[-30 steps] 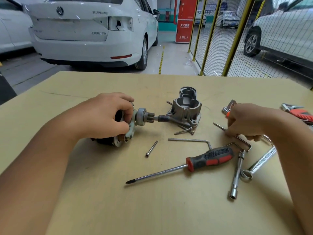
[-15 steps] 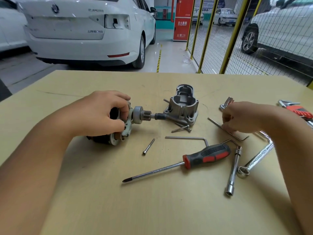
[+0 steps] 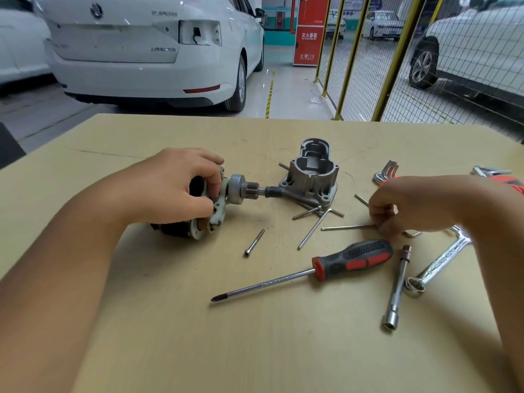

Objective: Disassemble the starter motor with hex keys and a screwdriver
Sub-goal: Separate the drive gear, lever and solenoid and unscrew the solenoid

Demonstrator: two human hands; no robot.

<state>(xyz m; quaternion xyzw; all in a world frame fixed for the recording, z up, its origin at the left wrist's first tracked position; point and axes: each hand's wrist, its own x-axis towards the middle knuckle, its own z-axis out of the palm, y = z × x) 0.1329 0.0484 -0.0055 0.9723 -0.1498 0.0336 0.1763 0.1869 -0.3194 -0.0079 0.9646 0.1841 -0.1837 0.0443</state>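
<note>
Tool-selection step. Left hand [image 3: 170,188] grips starter motor body [image 3: 198,219]; right hand [image 3: 397,205] pinches hex key [image 3: 348,227] on table. Next: seat key in bolt.

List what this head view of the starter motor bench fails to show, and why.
- Starter motor body: mostly covered by the left hand.
- Hex key short end: hidden under the right hand.
- Red-handled tool: cut off by the right edge.
- Screwdriver shaft lettering: too small.
</note>
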